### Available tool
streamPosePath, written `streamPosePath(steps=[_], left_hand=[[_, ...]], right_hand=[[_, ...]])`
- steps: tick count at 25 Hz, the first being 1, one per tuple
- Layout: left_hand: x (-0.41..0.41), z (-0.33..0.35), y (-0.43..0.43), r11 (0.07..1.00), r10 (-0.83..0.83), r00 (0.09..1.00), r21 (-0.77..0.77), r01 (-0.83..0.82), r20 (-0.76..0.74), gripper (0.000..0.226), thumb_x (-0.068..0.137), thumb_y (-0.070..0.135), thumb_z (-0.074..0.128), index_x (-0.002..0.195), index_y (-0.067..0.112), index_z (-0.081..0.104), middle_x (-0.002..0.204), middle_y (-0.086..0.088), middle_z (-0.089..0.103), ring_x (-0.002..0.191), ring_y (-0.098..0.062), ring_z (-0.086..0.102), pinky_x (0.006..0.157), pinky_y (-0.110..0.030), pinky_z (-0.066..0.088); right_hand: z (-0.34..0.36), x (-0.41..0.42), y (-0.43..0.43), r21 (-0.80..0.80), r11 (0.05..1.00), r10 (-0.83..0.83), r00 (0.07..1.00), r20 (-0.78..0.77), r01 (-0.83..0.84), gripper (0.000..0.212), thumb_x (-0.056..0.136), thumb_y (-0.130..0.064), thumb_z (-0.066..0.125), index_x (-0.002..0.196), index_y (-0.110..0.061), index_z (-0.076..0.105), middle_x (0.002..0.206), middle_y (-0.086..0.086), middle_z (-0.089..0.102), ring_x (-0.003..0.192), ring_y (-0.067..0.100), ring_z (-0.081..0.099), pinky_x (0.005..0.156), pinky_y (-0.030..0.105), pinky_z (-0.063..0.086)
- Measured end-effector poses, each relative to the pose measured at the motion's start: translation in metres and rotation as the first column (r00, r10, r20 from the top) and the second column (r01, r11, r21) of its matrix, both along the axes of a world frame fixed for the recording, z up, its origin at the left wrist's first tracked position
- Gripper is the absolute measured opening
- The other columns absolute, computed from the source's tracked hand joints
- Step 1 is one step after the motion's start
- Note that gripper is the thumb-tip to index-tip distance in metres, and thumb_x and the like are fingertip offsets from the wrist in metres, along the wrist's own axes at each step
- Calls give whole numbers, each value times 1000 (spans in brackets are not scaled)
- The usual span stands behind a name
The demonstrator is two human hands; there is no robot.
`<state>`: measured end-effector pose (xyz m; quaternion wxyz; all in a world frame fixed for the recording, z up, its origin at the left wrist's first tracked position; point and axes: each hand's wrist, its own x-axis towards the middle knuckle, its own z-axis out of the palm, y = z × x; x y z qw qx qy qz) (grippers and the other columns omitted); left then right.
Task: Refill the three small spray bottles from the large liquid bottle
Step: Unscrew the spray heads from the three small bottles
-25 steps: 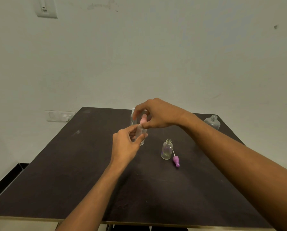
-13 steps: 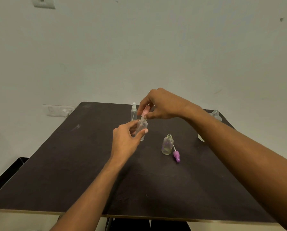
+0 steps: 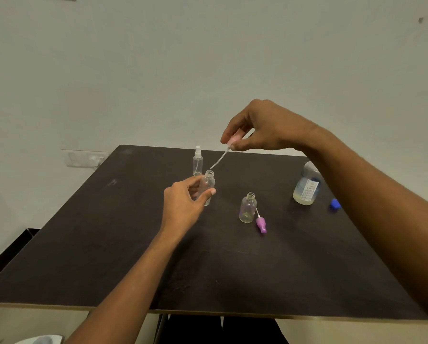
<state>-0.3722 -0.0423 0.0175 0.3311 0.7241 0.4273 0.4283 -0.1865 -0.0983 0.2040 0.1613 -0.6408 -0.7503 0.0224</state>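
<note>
One more bottle [image 3: 208, 183] opened: gripped by left hand [image 3: 183, 207], sprayer [image 3: 233, 140] lifted clear above it, pinched by right hand [image 3: 265, 127].

I face a dark table [image 3: 103, 249] with a pale near edge. Behind it is a plain wall [image 3: 208, 58], with a white socket plate [image 3: 83, 158] at the table's far left corner and a dark speck [image 3: 421, 20] high on the right.

A plain pale wall [image 3: 208, 58] fills the back of the room. A white switch plate [image 3: 83, 158] sits low on it, by the far left corner of a dark table [image 3: 83, 256] with a light front edge. A small dark spot [image 3: 421, 20] marks the wall high on the right.
</note>
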Motion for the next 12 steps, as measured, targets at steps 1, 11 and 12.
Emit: streamPosePath(steps=[1,11,12], left_hand=[[0,0,0,1000,-1,1000,-1,1,0,53,83,34,84,132,21,69,118,2,76,103,-8,71,94,-29,57],[-4,-12,2,998,-51,998,-40,51,22,41,80,31,88,118,24,73,104,13,77,93,5,72,88,-21,60],[-4,-15,2,997,-61,998,-55,62,18,41,80,29,89,117,24,73,103,13,76,91,6,72,87,-19,60]], right_hand=[[-1,0,-1,1,1000,-9,1000,-4,9,21,90,-20,82,109,-29,82,102,-11,79,95,4,74,88,23,59],[-81,-4,-29,92,933,-332,930,-160,349,14,81,-27,88,91,-21,81,83,-6,77,79,5,72,76,23,61],[-93,-7,-32,92,918,-366,915,-171,385,14,81,-29,88,90,-21,80,83,-6,76,80,6,71,77,25,61]])
